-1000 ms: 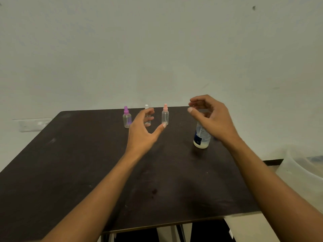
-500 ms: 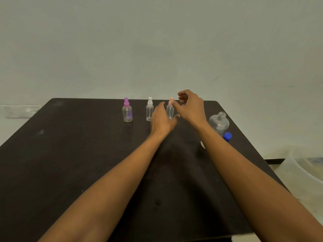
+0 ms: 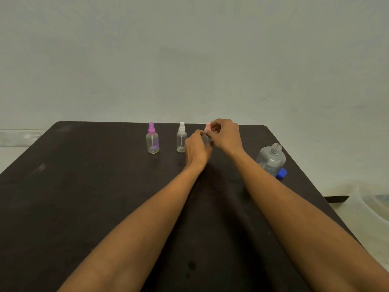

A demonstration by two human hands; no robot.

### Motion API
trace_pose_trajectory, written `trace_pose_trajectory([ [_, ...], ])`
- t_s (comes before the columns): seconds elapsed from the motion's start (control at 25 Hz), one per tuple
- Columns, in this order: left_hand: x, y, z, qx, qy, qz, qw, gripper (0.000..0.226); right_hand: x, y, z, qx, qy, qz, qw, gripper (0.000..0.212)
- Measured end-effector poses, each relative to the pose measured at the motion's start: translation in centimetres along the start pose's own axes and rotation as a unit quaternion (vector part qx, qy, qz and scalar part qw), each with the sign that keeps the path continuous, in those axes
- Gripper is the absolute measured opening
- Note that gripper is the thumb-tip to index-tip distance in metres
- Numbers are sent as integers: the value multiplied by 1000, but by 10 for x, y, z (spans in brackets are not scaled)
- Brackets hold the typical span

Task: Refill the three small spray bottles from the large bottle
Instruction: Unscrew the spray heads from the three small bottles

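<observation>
Large bottle (image 3: 271,160), right desk (image 3: 84,186) edge: uncapped, blue cap (image 3: 281,173) beside. Pink spray bottle (image 3: 208,128): left hand (image 3: 196,148) grips body, right hand (image 3: 226,133) pinches top. Purple bottle (image 3: 152,140), white bottle (image 3: 181,137): capped, seemingly unfilled.

**A dark table against a plain wall**

I face a pale grey-green wall (image 3: 189,49), marked by a few faint scuffs and lit evenly but dimly. Before it stands a dark brown table (image 3: 84,197) with rounded far corners and a dull, smudged top. Low on the wall at my left runs a pale strip (image 3: 16,138). At my right, beside the table, sits a translucent plastic tub (image 3: 366,209), with a short dark band (image 3: 336,199) behind it.
</observation>
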State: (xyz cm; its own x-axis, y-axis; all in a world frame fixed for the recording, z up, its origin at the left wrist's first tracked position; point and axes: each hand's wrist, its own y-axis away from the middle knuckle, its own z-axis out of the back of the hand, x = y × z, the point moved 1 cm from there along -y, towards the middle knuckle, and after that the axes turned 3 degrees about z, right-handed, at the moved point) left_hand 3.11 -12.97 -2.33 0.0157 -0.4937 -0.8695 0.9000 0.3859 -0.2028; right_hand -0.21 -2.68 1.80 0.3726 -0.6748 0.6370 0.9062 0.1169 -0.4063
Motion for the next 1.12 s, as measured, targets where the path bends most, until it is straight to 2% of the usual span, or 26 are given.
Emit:
trace_pose_trajectory([
  [0.28, -17, 32, 29, -28, 50, -46, 997, 37, 27, 25, 42, -19, -13, 50, 998, 21],
  [0.48, -30, 82, 71, -29, 26, -88, 995, 39, 56, 66, 79, 1, -7, 95, 995, 19],
  [0.68, -22, 141, 105, -33, 34, -94, 994, 47, 82, 110, 102, 100, 76, 134, 983, 30],
  [0.8, -20, 168, 118, -33, 38, -88, 995, 52, 97, 127, 104, 119, 96, 152, 976, 38],
  [0.96, -19, 189, 132, -27, 44, -90, 995, 54, 110, 138, 105, 168, 101, 174, 965, 30],
  [1.12, -18, 196, 143, -13, 45, -94, 995, 49, 123, 141, 119, 278, 118, 256, 918, 11],
])
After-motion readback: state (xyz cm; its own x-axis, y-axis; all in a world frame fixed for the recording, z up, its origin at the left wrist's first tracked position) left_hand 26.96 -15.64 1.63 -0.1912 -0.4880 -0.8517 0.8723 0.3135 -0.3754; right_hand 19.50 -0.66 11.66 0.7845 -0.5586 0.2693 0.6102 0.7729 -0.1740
